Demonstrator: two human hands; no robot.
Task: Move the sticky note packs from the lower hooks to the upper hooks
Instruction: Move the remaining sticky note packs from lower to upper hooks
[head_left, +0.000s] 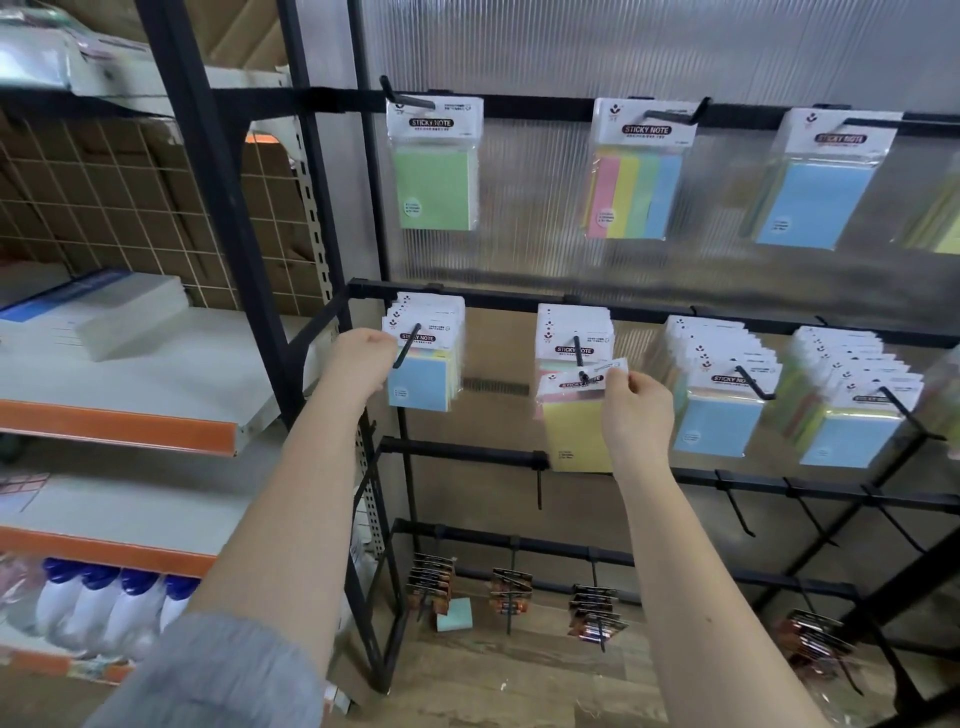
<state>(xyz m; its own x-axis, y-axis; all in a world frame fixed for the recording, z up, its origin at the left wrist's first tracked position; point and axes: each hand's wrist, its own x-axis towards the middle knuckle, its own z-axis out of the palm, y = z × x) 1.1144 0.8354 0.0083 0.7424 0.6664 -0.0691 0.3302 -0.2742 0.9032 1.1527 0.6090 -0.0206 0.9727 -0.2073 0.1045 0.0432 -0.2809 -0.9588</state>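
Nearest the camera, two bare forearms reach up and away toward a black wire display rack. The right hand (636, 410) pinches the white header card of a yellow sticky note pack (576, 431), which sits at the very tip of the second lower hook (577, 353); the pack tilts, probably because it is being drawn off the hook end rather than hanging free. The left hand (361, 358) is at the left edge of the blue-fronted stack (423, 364) on the first lower hook (408, 345), its fingers hidden behind the packs, so I cannot tell whether it grips them or only steadies them.

Further right on the same rail, two more full stacks (719, 395) hang on their hooks, apart from both hands.

Beyond and above, the upper rail holds single packs: a green pack (435, 166) on the left upper hook (408, 96), a multicolour pack (635, 171) in the middle, a blue pack (826, 182) to the right. The yellow pack in the right hand lies below and a little left of the multicolour one, so that hook looks the likely target. Most packs remain below; the task seems at an early stage.
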